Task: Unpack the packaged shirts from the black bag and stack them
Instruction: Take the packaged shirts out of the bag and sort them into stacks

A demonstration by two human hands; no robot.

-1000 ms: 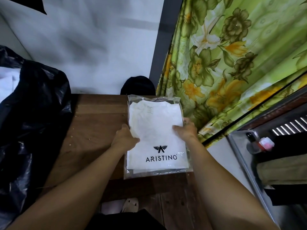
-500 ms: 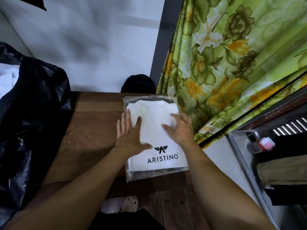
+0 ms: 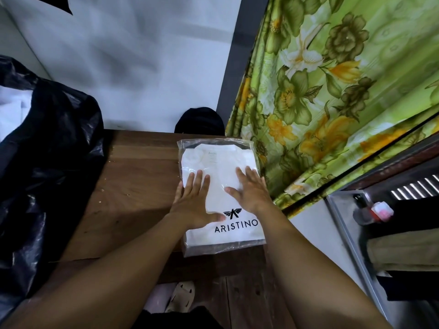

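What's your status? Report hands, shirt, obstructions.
Hands flat: left hand and right hand press the packaged shirt. It lies logo up on the wooden table. The black bag sits left, apart; nothing in the way.

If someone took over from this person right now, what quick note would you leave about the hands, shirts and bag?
Left hand: flat, fingers straight, pressing the white shirt in its clear plastic packet.
Right hand: likewise beside it; neither has a grip.
Packet lies on the brown wooden table; crumpled black plastic bag sits at its left end, something white showing inside.
Done: at least one packet out.
To do: pull the rest from the bag, stack them here.
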